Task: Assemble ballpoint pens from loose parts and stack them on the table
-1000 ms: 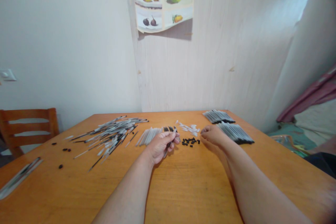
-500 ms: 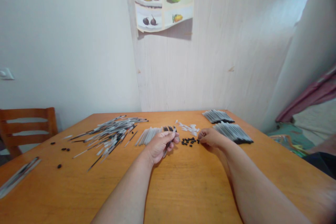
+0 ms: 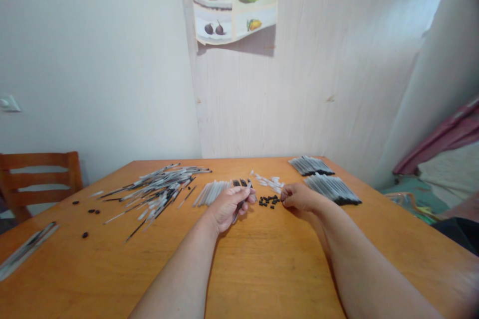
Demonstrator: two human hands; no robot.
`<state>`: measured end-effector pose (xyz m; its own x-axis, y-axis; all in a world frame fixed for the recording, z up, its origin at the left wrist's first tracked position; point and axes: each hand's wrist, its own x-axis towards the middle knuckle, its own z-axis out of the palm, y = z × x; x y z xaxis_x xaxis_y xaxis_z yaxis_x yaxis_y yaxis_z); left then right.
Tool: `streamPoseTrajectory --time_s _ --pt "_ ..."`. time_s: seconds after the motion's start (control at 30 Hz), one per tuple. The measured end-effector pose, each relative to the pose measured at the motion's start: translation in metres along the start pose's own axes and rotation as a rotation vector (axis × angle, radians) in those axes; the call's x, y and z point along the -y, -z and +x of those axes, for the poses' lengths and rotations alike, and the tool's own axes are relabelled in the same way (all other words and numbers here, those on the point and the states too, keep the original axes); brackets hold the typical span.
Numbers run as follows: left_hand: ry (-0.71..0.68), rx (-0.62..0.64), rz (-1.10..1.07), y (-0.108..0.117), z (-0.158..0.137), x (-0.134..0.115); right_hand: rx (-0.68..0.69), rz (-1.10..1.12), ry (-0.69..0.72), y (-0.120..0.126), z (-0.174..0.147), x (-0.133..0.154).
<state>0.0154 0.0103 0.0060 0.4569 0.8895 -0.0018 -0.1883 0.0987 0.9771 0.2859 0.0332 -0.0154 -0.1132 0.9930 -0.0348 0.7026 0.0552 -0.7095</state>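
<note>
My left hand (image 3: pixel 229 208) is closed around a slim pen (image 3: pixel 235 216) with a translucent barrel, held at a slant over the table. To its right, my right hand (image 3: pixel 299 196) rests at the edge of a cluster of small black plugs (image 3: pixel 268 202). Its fingers are pinched together, and they hide whatever is between them, if anything. Behind my left hand lies a row of clear pen barrels (image 3: pixel 211 193), with short dark pieces (image 3: pixel 240 182) beside it. Small translucent white caps (image 3: pixel 267 181) are scattered behind the black plugs.
On the wooden table (image 3: pixel 258 269), a loose heap of refills (image 3: pixel 160 189) spreads at left. Two stacks of pens with black ends (image 3: pixel 333 188) lie at right. A flat bundle (image 3: pixel 28 250) sits near the left edge. A chair (image 3: pixel 41 179) stands beyond.
My right hand has shifted slightly left, closer to the black plugs. My left hand keeps its hold on the pen.
</note>
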Motion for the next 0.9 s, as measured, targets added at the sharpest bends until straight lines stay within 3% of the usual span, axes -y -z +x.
streamPoseTrajectory --time_s 0.2,0.33,0.63,0.9 --pt "0.006 -0.010 -0.005 -0.002 -0.001 -0.001 -0.037 0.009 -0.020 0.003 -0.006 0.015" --pt "0.008 -0.012 -0.005 -0.004 -0.002 -0.003 -0.056 0.285 -0.024 0.000 -0.011 0.038" --pt "0.045 0.035 0.052 -0.006 -0.004 -0.002 -0.060 0.549 0.236 -0.012 -0.025 0.075" --pt "0.051 0.076 0.141 -0.010 -0.007 -0.002 -0.027 0.640 0.222 -0.016 -0.034 0.090"
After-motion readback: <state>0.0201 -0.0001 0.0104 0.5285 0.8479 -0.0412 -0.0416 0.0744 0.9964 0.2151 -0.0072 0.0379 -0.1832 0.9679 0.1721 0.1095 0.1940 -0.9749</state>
